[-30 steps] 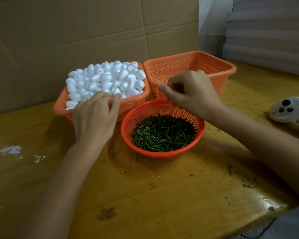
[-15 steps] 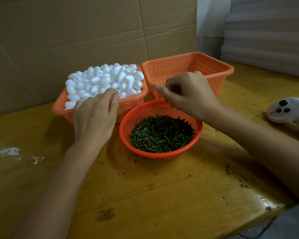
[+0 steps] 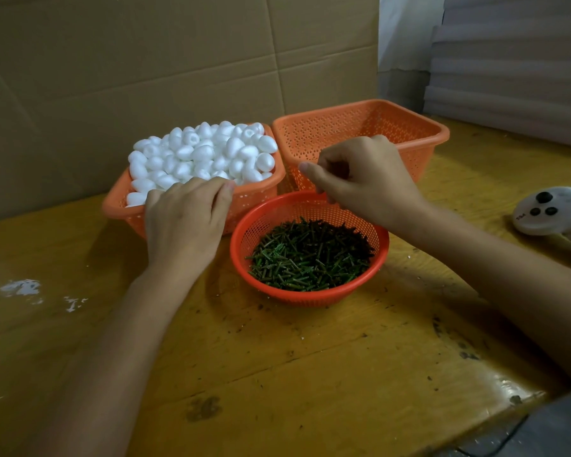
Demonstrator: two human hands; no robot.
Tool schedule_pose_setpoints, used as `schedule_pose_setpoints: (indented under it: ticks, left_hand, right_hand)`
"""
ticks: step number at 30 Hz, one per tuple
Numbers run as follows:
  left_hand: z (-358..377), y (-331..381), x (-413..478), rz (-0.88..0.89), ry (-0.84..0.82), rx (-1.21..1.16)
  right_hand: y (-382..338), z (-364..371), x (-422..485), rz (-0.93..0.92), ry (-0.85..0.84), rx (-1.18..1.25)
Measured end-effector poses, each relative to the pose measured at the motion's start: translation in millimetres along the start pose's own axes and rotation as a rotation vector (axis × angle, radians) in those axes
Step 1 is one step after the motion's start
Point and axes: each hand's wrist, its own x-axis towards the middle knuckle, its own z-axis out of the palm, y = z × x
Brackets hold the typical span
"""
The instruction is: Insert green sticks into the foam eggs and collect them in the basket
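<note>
White foam eggs (image 3: 208, 153) are heaped in the left orange basket (image 3: 254, 196). My left hand (image 3: 185, 219) lies over its front rim. The fingers curl down onto the eggs, and their tips are hidden, so I cannot tell if they hold one. Green sticks (image 3: 310, 255) fill the round red-orange bowl (image 3: 310, 298) in front. My right hand (image 3: 360, 183) hovers over the bowl's far rim with the thumb out and the fingers curled around something dark that looks like a few green sticks. The right orange basket (image 3: 419, 150) behind it shows no eggs.
A white handheld controller (image 3: 548, 212) lies at the right on the yellow wooden table (image 3: 310, 374). A cardboard wall (image 3: 145, 61) stands close behind the baskets. White foam crumbs (image 3: 22, 286) mark the table at the left. The table's front right corner drops off.
My left hand has crept slightly forward over the basket rim onto the eggs. My right hand stays above the bowl's far rim with its fingers curled as before.
</note>
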Motion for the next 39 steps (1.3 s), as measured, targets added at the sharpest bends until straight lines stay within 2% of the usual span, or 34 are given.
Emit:
schedule_pose_setpoints:
  ticks: [10,19,26,29,32,36,39]
  left_hand:
    - [0.5,0.8,-0.5,-0.033,0.073,-0.144]
    - [-5.7,1.2,2.4,-0.079,0.005,-0.211]
    - [-4.4,2.9,-0.1,-0.131,0.052,-0.285]
    - [-1.8,2.8,-1.2,-0.146,0.098,-0.340]
    - [-1.4,2.8,-0.8,-0.150,0.151,-0.397]
    - [-0.2,3.4,-0.8,-0.128,0.192,-0.420]
    - [-1.3,7.6,-3.9,-0.079,0.294,-0.461]
  right_hand:
    - [-1.7,-2.1,-1.0,0.001,-0.008,0.002]
    - [1.6,-0.8,-0.9,-0.007,-0.007,0.010]
    - [4.3,1.5,-1.1,-0.027,-0.017,0.022]
    - [4.3,-1.1,0.1,-0.100,-0.105,-0.026]
    - [-1.5,-4.1,-0.2,-0.203,-0.265,0.000]
    - [-6.3,-2.5,-6.1,-0.213,-0.554,-0.013]
    - [-5.7,0.6,-8.4,-0.226,-0.623,-0.022]
